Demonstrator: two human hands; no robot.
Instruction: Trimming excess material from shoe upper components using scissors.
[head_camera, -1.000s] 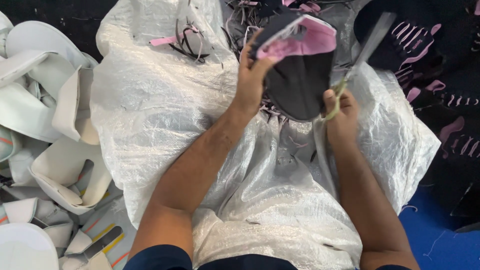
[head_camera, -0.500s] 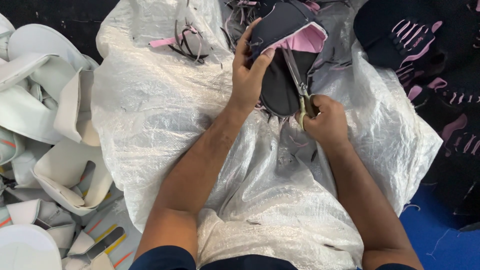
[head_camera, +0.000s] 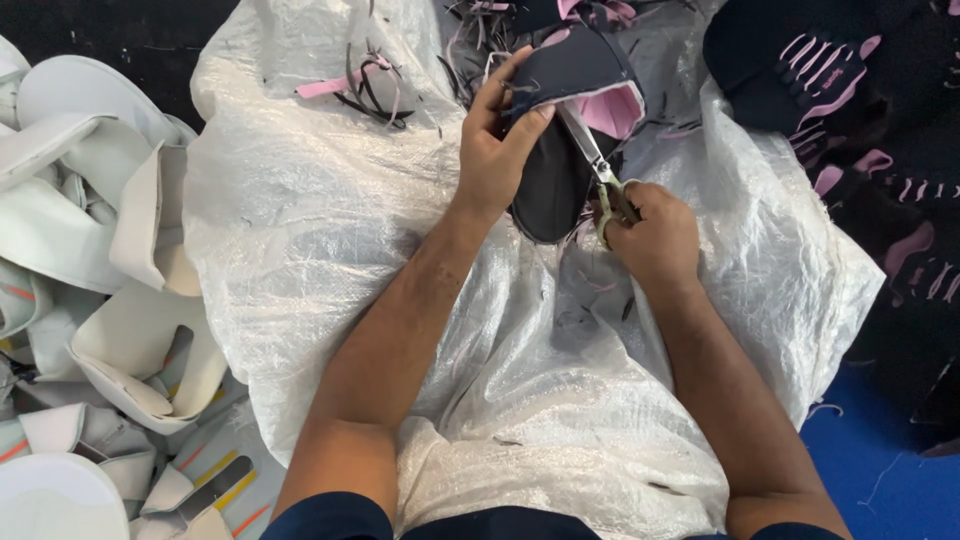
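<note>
your left hand (head_camera: 492, 160) grips the dark shoe upper (head_camera: 560, 150), far centre over the white sack (head_camera: 320, 250); your right hand (head_camera: 655, 235) is closed on the scissors (head_camera: 598, 165). likely mid-trim: next, steady the edge, close the blades.

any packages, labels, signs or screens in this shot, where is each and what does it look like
No signs or screens show.
Woven plastic sack: the only packaging, spread over the person's lap under both hands, translucent white, crinkled.
Pink markings on the dark shoe pieces: top right pile, striped shapes, too small to tell whether labels.
Left hand holds a dark shoe upper with pink lining; no label shows on it.
Right hand holds scissors; no label shows.
</note>
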